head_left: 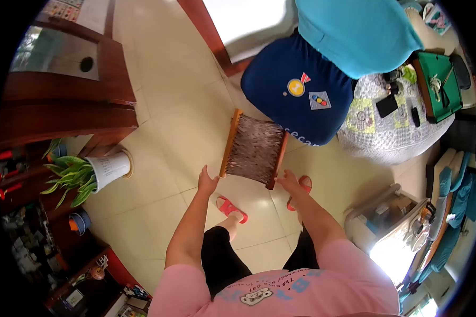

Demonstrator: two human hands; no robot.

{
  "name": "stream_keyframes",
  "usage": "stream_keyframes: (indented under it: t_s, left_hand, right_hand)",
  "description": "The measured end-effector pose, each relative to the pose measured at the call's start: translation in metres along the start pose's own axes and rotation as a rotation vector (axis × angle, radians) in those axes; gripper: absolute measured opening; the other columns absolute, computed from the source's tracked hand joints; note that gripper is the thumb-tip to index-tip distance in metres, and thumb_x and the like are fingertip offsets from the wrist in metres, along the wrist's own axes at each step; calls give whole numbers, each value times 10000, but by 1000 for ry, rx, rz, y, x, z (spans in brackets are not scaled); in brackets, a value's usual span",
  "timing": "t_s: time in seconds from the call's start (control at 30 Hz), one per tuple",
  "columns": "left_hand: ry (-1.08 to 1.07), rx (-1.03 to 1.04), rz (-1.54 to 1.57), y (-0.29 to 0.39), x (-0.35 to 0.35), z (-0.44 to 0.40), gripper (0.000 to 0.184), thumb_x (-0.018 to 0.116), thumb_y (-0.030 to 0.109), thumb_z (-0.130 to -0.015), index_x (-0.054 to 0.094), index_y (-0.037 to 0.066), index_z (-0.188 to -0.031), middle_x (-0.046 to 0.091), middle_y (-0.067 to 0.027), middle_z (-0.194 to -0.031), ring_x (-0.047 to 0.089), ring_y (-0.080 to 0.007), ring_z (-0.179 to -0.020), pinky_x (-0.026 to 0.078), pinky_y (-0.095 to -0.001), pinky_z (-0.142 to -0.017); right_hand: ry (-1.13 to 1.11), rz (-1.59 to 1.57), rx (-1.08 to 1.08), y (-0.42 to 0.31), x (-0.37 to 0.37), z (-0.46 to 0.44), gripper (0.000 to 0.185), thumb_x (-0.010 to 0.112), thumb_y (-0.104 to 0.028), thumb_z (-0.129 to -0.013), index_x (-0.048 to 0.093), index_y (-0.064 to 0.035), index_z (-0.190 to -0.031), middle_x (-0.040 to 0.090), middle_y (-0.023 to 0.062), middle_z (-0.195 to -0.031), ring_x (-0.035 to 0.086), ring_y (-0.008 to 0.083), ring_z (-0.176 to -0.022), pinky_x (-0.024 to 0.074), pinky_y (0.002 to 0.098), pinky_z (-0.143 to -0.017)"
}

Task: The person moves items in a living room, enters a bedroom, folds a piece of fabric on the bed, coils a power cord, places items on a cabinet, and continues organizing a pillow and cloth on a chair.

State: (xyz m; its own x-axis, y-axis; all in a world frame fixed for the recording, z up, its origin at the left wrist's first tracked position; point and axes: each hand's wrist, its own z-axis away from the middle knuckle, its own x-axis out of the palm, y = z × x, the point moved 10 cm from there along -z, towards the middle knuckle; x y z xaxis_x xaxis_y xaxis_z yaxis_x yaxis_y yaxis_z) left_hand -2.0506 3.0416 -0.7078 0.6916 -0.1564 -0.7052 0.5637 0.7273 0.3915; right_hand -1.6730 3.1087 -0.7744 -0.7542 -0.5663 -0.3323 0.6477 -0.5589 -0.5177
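Note:
A small stool [255, 148] with a woven brown seat and wooden side rails stands on the tiled floor in front of me. Its top end reaches the navy chair cover. Beside the lower left corner is my left hand [208, 181], fingers apart, with the thumb side toward the rail end. My right hand [288, 182] is at the lower right corner, its thumb and fingers apart close to the rail. Whether either hand touches the wood cannot be told.
A covered chair [301, 95] stands beyond the stool, beside a cloth-covered table [375, 134] with a small pool table [439, 84]. A plastic bin [373, 214] is right; a potted plant [111, 169] and wooden cabinet [69, 116] are left.

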Motion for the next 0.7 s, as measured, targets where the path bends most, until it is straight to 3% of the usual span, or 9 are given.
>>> stream_keyframes:
  t_s: [0.17, 0.27, 0.37, 0.47, 0.53, 0.57, 0.63, 0.67, 0.7]
  left_hand:
    - [-120, -90, 27, -35, 76, -51, 899, 734, 212, -751, 165, 1, -1414, 349, -254, -1379, 351, -350, -1286, 331, -395, -1043]
    - [-170, -52, 38, -50, 112, -65, 903, 733, 209, -753, 157, -3, -1415, 339, -245, -1388, 353, -327, -1290, 330, -372, -1042]
    - [-191, 9, 158, -62, 144, -77, 803, 734, 182, -753, 261, -9, -1372, 430, -221, -1324, 445, -300, -1216, 388, -364, -982]
    - [-136, -90, 165, -71, 145, -74, 464, 707, 83, -723, 509, -6, -1132, 626, -170, -1032, 612, -311, -951, 489, -368, -819]
    - [-115, -65, 134, -49, 139, -67, 461, 690, 67, -731, 507, -8, -1147, 617, -178, -1044, 602, -320, -966, 482, -369, -832]
    - [-93, -37, 104, -37, 136, -62, 459, 673, 50, -739, 504, -11, -1161, 608, -185, -1056, 591, -330, -982, 475, -370, -846]
    - [-26, 13, 136, -33, 137, -80, 464, 658, 37, -747, 501, -10, -1181, 593, -197, -1078, 574, -340, -1008, 464, -369, -867]
    - [44, 61, 168, -29, 136, -90, 471, 643, 24, -754, 497, -10, -1201, 578, -208, -1100, 557, -350, -1033, 452, -367, -888]
    - [46, 59, 171, -19, 134, -98, 471, 643, 24, -754, 497, -10, -1201, 578, -208, -1100, 557, -350, -1033, 452, -367, -888]
  right_hand:
    - [44, -90, 108, 38, 30, -75, 775, 699, -331, -774, 341, 39, -1353, 426, 261, -1329, 444, 350, -1219, 389, 399, -975]
    - [-17, -57, 137, 55, 62, -84, 666, 659, -297, -812, 387, 57, -1306, 448, 267, -1302, 479, 359, -1175, 401, 392, -961]
    - [-67, -119, 78, 92, 95, -73, 561, 623, -275, -841, 433, 67, -1243, 483, 270, -1255, 521, 372, -1109, 408, 387, -948]
    - [-43, -249, 165, 123, 114, -48, 491, 611, -260, -856, 457, 66, -1190, 529, 252, -1183, 564, 362, -1023, 460, 387, -871]
    - [22, -452, 351, 132, 109, -34, 472, 615, -218, -858, 444, 49, -1208, 547, 229, -1139, 576, 328, -992, 508, 370, -772]
    - [24, -452, 350, 129, 100, -33, 472, 615, -218, -858, 444, 49, -1208, 547, 229, -1139, 576, 328, -992, 508, 370, -772]
    - [-24, -484, 284, 107, 81, -51, 394, 564, -162, -899, 397, -29, -1229, 516, 128, -1153, 547, 264, -1002, 527, 425, -736]
    - [-10, -648, 230, 93, 73, -60, 411, 572, -152, -893, 384, -29, -1237, 519, 122, -1150, 542, 261, -1013, 525, 426, -747]
    - [9, -603, 223, 88, 63, -72, 424, 576, -164, -891, 378, -38, -1244, 519, 118, -1151, 542, 261, -1015, 525, 427, -750]
